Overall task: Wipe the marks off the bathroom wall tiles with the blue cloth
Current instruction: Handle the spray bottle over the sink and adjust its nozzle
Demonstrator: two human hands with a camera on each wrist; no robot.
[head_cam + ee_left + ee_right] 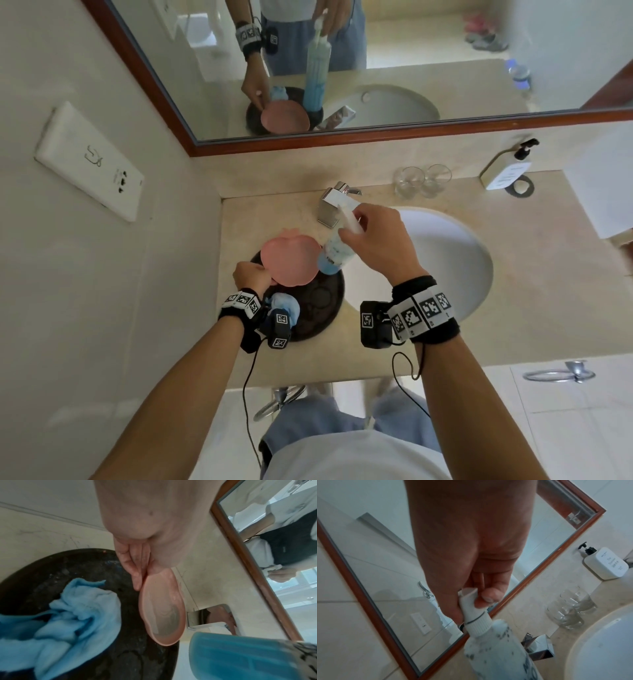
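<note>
Cloth (286,306), one; glasses (422,180), two.

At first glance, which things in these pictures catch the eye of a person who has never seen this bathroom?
The pink dish stands out, tilted over the dark round tray left of the sink, its edge pinched by the left hand. Beside it the right hand grips the white cap of a bottle of blue liquid, whose base rests on the tray. The blue cloth lies crumpled on the tray, not held.
</note>
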